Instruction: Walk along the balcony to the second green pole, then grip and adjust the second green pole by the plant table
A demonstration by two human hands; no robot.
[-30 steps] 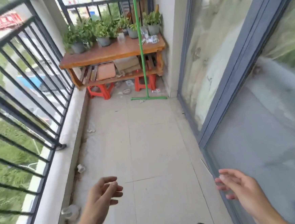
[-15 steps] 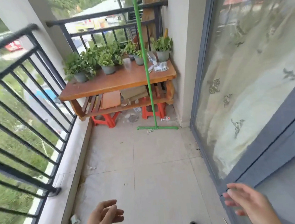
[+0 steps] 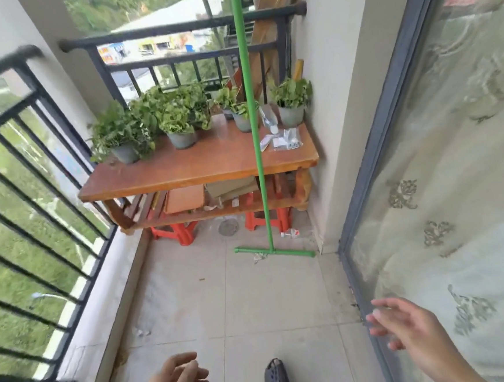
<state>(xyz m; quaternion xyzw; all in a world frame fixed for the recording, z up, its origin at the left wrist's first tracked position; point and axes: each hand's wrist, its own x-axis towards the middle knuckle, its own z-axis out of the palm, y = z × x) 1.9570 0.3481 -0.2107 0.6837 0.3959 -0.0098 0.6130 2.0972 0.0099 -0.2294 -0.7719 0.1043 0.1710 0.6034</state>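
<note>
My left hand hangs low at the bottom centre with loosely curled fingers and holds nothing. My right hand reaches forward at the lower right, fingers spread and relaxed, close to the grey frame of the sliding glass door; whether it touches the frame I cannot tell. A green long-handled squeegee stands upright ahead, its crossbar on the tiled floor. Behind it is a wooden table carrying several potted plants.
Black metal railing runs along the left over a pale concrete ledge. Orange plastic stools sit under the table, with boards and boxes on its lower shelf. Small scraps of litter lie on the floor. My dark shoe shows at the bottom.
The view has moved forward and tilted up, so the table and squeegee look nearer. Both hands stay low and hold nothing; the right hand has stretched further forward.
</note>
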